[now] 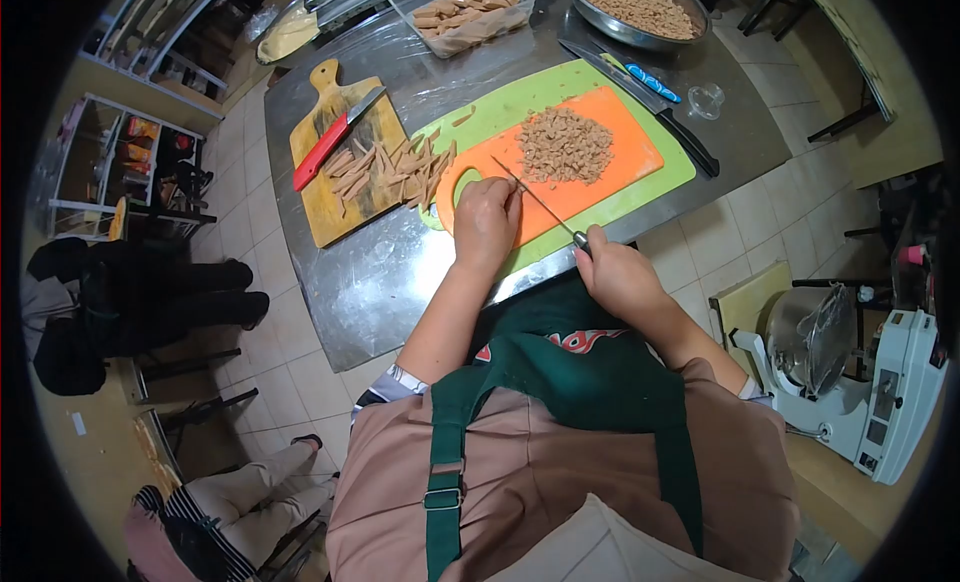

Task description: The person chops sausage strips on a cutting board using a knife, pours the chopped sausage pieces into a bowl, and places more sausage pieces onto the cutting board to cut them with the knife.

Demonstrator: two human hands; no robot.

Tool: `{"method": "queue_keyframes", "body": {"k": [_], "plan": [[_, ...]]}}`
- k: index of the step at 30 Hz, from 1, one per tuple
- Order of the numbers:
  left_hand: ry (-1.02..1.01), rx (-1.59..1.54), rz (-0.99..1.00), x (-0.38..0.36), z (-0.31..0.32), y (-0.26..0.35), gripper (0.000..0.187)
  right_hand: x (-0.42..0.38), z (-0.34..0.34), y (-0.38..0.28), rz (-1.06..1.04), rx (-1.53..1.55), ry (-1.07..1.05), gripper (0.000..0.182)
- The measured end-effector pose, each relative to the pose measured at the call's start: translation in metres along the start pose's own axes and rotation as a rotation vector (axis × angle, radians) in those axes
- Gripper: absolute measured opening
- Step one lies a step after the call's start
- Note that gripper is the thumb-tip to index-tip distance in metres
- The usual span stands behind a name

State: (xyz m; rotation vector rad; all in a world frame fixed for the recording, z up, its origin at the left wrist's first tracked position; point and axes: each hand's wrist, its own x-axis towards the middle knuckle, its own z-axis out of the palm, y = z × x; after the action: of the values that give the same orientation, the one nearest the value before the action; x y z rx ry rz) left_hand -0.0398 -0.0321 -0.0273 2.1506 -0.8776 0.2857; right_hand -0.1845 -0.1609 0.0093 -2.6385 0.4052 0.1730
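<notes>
My right hand (622,274) is wrapped round the dark handle of a kitchen knife (540,202). The knife's thin blade slants up and left across an orange cutting board (640,147). Close beside the blade, my left hand (487,220) is closed with its fingers curled down over the board's handle end. Whatever lies under those fingertips is hidden. Right of the blade sits a heap of finely chopped brown pieces (566,147), which look like sausage. Beneath the orange board is a larger green cutting board (672,154). Brown strips (390,172) spread over a wooden board (318,207) at the left.
A red-handled knife (338,139) rests on the wooden board. At the back stand a plastic tub of brown pieces (462,17) and a metal bowl of chopped bits (640,10). A black-handled knife (690,142) and a clear lid (706,102) lie right. A mixer (850,382) stands at far right.
</notes>
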Motion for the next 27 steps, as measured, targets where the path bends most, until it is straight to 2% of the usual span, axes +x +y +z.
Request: {"method": "queue_keyframes", "body": {"k": [8,11,13,19,27], "plan": [[0.021,-0.02,0.024,0.0,0.001,0.0,0.009,-0.028,-0.016,0.011,-0.022,0.007,0.042,0.024],[-0.053,0.04,-0.023,0.0,-0.003,0.001,0.01,-0.026,-0.016,0.005,-0.059,0.009,0.079,0.024],[-0.039,0.038,-0.009,0.0,-0.002,0.002,0.009,-0.019,-0.014,-0.002,-0.016,-0.013,-0.007,0.023],[-0.034,0.048,0.059,-0.003,-0.006,0.003,0.01,0.008,0.0,-0.008,0.034,0.046,-0.069,0.024],[-0.01,0.045,0.02,-0.004,-0.004,0.004,0.011,-0.022,-0.008,0.013,0.015,0.104,-0.042,0.024]]}}
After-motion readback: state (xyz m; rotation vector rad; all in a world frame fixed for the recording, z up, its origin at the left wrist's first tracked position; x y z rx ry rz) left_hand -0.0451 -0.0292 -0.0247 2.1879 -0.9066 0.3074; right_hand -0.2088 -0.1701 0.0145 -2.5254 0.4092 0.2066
